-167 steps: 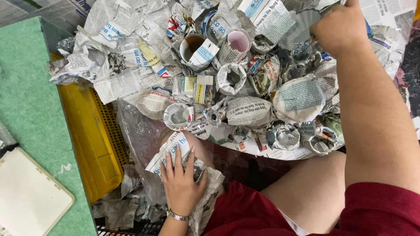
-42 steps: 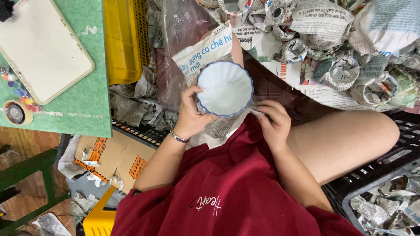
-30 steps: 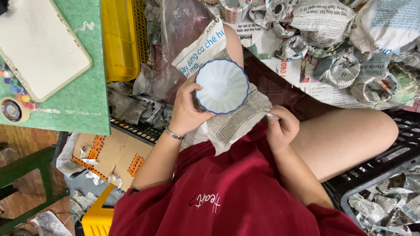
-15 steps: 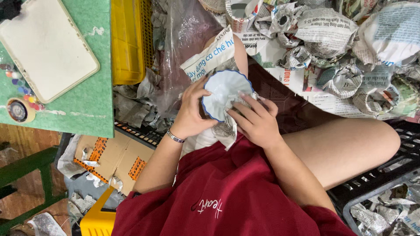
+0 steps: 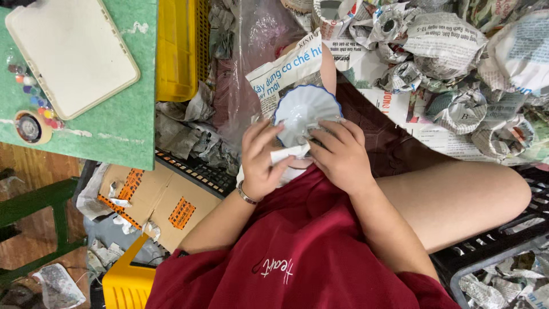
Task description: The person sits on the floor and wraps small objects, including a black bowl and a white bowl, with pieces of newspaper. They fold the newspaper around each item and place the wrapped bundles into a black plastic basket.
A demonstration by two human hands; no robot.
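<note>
Here, at the centre of the frame, we hold a small white fluted porcelain bowl with a thin blue rim [image 5: 305,111] over our lap, tilted so that its hollow faces up toward us. Our left hand [image 5: 262,157] is closed on the bowl's lower left side, fingers spread along the wall and a silver bracelet [image 5: 246,194] at the wrist. Our right hand [image 5: 338,153] is closed over the lower right edge, fingers curled onto a crumpled sheet of white paper [image 5: 286,155] that lies between the two hands and against the bowl; holding from both sides seems to keep the light bowl steady while the paper stays pressed to it.

Behind the bowl, a printed newspaper sheet [image 5: 281,71] spreads across our knee, probably as a working surface. In the upper right of the frame lies a heap of newspaper-wrapped bundles [image 5: 446,48]. At the upper left, a green table [image 5: 123,123] carries a white rectangular tray [image 5: 68,54], with a yellow plastic crate [image 5: 177,48] just beside it. A cardboard box with orange labels [image 5: 157,200] sits at the lower left.
</note>
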